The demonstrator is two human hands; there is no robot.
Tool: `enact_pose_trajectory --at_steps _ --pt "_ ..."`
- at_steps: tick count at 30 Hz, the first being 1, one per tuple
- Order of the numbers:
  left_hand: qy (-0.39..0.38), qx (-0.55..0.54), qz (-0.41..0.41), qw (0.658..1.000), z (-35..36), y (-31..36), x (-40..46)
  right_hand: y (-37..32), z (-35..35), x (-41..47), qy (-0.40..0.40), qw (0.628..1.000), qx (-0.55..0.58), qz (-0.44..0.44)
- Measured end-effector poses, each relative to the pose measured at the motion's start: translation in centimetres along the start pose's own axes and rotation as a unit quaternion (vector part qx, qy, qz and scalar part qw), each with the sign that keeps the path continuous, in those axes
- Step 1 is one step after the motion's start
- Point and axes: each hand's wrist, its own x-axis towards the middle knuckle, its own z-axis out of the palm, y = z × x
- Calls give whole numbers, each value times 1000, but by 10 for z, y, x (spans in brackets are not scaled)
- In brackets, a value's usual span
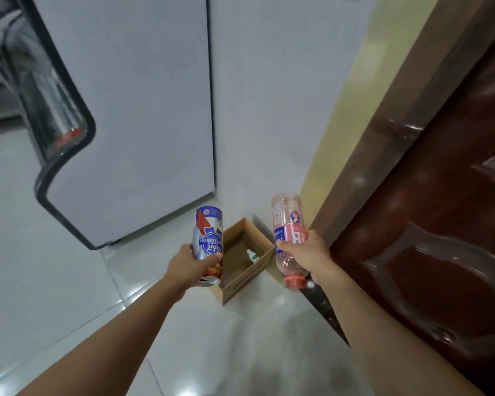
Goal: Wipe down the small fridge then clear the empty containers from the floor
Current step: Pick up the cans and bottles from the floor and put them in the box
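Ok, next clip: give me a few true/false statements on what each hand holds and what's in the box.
1. The left hand holds a can. True.
2. The right hand holds a glass jar. False: it grips a clear plastic bottle with a red cap.
3. The cardboard box already holds a small white bottle. True.
4. The cardboard box sits on top of the fridge. False: it stands on the floor beside it.

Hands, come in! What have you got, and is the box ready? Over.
Left hand grips beer can. Right hand grips pink plastic bottle, cap down. Cardboard box open below, small white bottle inside. Nothing blocking.
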Motion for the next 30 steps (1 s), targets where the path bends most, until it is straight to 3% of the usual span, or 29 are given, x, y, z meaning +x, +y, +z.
enact_pose_trajectory --at_steps 8,20,30 --pt "57 -34 -89 994 14 -7 74 -17 44 108 -92 988 -123 4" --pt "44 -81 -196 976 59 -1 201 -28 103 247 -163 962 -208 64" --pt "99 -129 -325 932 125 -42 290 17 151 369 -258 924 -256 123"
